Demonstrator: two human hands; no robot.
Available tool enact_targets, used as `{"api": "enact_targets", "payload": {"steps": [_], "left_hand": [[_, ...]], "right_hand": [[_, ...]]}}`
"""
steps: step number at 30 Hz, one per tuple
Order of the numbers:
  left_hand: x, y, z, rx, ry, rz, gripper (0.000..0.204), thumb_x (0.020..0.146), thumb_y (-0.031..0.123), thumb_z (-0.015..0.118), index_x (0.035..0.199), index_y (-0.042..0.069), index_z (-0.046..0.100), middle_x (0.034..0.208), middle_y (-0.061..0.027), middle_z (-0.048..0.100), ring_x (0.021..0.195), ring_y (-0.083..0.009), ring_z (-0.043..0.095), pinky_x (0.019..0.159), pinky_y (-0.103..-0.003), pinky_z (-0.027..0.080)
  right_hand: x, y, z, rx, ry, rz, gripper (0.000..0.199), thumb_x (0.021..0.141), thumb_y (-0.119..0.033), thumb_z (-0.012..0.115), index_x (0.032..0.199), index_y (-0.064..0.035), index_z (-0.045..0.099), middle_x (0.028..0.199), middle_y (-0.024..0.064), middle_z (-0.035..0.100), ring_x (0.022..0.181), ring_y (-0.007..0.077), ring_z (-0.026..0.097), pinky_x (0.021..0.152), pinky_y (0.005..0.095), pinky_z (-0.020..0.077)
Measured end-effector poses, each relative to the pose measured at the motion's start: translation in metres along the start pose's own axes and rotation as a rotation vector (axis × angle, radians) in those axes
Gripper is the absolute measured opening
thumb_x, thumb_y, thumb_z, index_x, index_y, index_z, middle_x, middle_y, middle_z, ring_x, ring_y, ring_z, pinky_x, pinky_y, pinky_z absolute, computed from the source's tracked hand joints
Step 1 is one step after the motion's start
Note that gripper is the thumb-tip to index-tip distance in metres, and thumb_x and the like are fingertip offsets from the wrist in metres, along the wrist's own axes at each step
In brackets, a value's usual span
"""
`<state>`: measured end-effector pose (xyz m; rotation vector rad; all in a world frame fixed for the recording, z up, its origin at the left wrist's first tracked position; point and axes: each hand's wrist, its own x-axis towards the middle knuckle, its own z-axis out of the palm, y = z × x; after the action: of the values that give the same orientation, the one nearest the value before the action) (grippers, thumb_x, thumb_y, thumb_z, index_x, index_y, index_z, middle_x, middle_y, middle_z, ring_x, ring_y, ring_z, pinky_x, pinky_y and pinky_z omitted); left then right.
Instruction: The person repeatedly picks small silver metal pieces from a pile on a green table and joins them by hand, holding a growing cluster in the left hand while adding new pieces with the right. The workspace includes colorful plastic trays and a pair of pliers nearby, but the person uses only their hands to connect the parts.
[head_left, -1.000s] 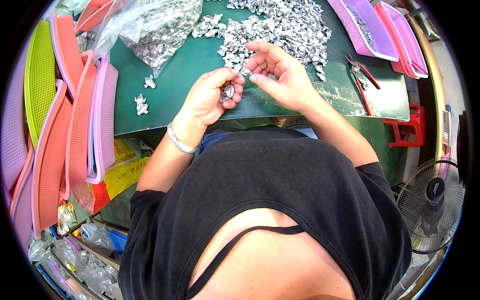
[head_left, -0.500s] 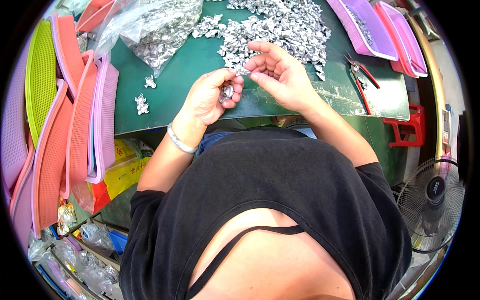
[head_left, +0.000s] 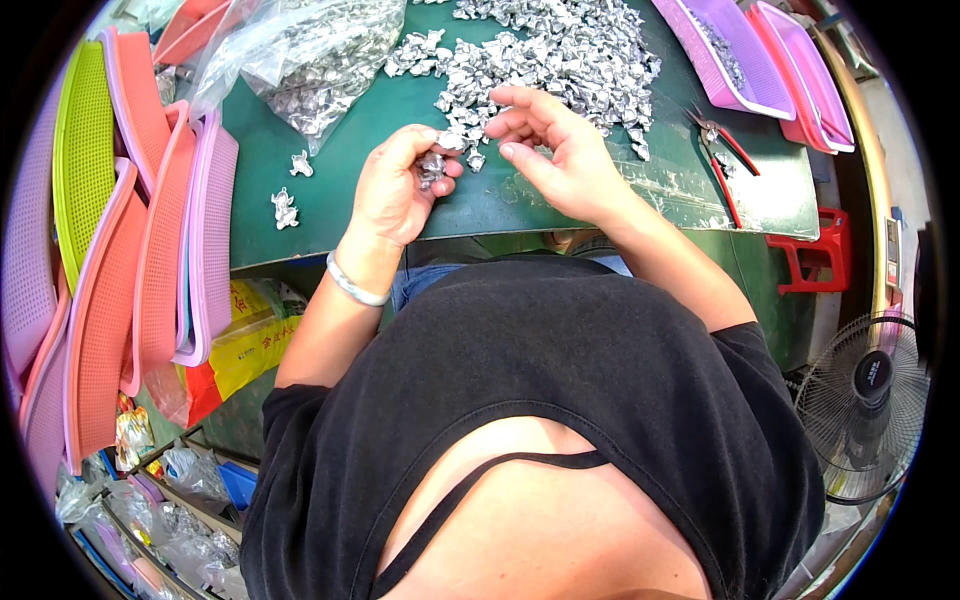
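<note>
My left hand [head_left: 385,190] is closed around small silver metal figures [head_left: 431,170], which show between its curled fingers. Another silver piece lies right at the thumb tip; whether it is pinched there cannot be told. My right hand [head_left: 565,155] is a short way to the right, its thumb and fingers apart with nothing seen between them. Just beyond both hands spreads a large pile of similar silver metal figures [head_left: 550,70] on the green table [head_left: 330,215]. Two single pieces lie apart on the left, an upper metal figure [head_left: 301,163] and a lower metal figure [head_left: 285,208].
A clear plastic bag [head_left: 320,80] of metal pieces lies at the far left. Nested plastic baskets [head_left: 210,240] line the left side. Red-handled pliers [head_left: 722,160] rest on the right, near a purple basket [head_left: 745,90]. A red stool [head_left: 822,255] and a fan [head_left: 870,400] stand beyond.
My left hand has drawn left and slightly up, away from my right hand. Half a second ago their fingertips met at a silver piece; now a gap separates them. My right hand has barely moved.
</note>
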<state>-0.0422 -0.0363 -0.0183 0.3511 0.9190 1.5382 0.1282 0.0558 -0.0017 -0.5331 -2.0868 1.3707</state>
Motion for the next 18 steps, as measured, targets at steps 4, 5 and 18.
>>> {"api": "enact_targets", "payload": {"steps": [4,5,18], "left_hand": [[-0.001,0.003,-0.010,-0.132,-0.101,0.022,0.010,0.079,0.014,0.051,0.080,0.004,0.054,0.090,-0.0156,0.059,0.071,-0.0230,0.058,0.055,-0.027,0.047],[-0.001,0.003,-0.012,-0.141,-0.105,0.020,0.010,0.080,0.014,0.051,0.081,0.004,0.054,0.090,-0.0156,0.059,0.071,-0.0229,0.058,0.055,-0.027,0.047],[-0.002,0.003,-0.008,0.069,0.036,-0.077,0.012,0.082,0.012,0.051,0.089,0.002,0.054,0.071,-0.0067,0.056,0.059,-0.0150,0.055,0.044,-0.021,0.040]], "right_hand": [[0.000,0.003,0.008,-0.287,-0.023,0.026,0.047,0.074,-0.008,0.064,0.117,-0.0057,0.046,0.085,0.0047,0.058,0.076,0.0134,0.056,0.063,0.0264,0.0448],[0.000,0.003,0.011,-0.371,-0.025,0.003,0.048,0.073,-0.010,0.065,0.116,-0.0057,0.046,0.084,0.0051,0.057,0.075,0.0154,0.056,0.064,0.0279,0.0451],[0.003,0.012,0.026,-0.609,0.044,-0.144,0.047,0.070,-0.010,0.065,0.112,-0.0061,0.044,0.082,0.0080,0.054,0.075,0.0208,0.055,0.066,0.0321,0.0449]]}}
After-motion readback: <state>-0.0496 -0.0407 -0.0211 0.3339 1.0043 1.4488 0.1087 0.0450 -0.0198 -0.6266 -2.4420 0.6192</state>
